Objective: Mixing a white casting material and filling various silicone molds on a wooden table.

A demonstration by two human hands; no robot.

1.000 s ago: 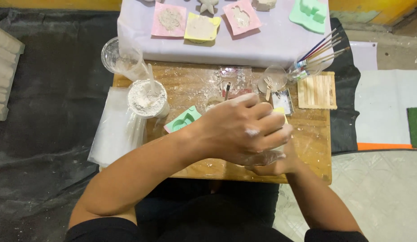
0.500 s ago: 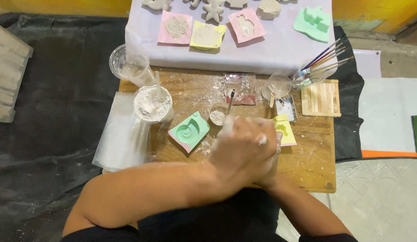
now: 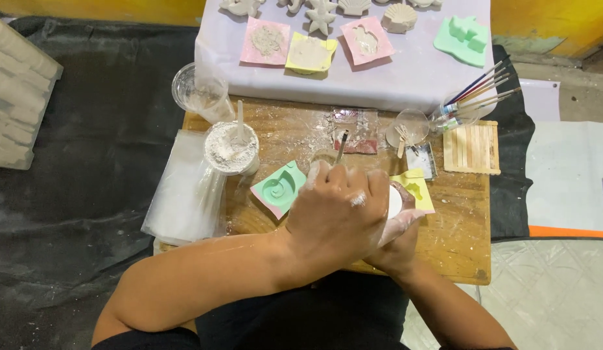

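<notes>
Holding a small white cup [image 3: 394,201] over the table [image 3: 457,240], the two hands sit one on top of the other. The left hand [image 3: 337,217] lies on top with its fingers curled shut, dusty with white powder. The right hand [image 3: 395,243] is under it, and its fingers wrap around the cup. I cannot tell if the left hand grips the cup too, or just the other hand. The cup is at the near side of the table, just beside the yellow mold [image 3: 415,188] and near the green mold [image 3: 280,188] with a snail shape in it. To do this part well, I think the hands should keep the cup level and steady, low over the table, so nothing spills on the wood. Now let us count. Two molds lie on the wood, one green and one yellow. On the white cloth [image 3: 412,78] at the back are three filled molds: two pink ones [image 3: 268,40] and one yellow. One green block [image 3: 463,39] sits there too. Some white shell and star shapes [image 3: 321,16] line the far edge, but they are cut off, so I cannot count them all. One cup of powder [image 3: 231,148] has a stick in it. One clear cup [image 3: 196,91] stands behind it. A bunch of brushes [image 3: 483,91] lies at the right.
</notes>
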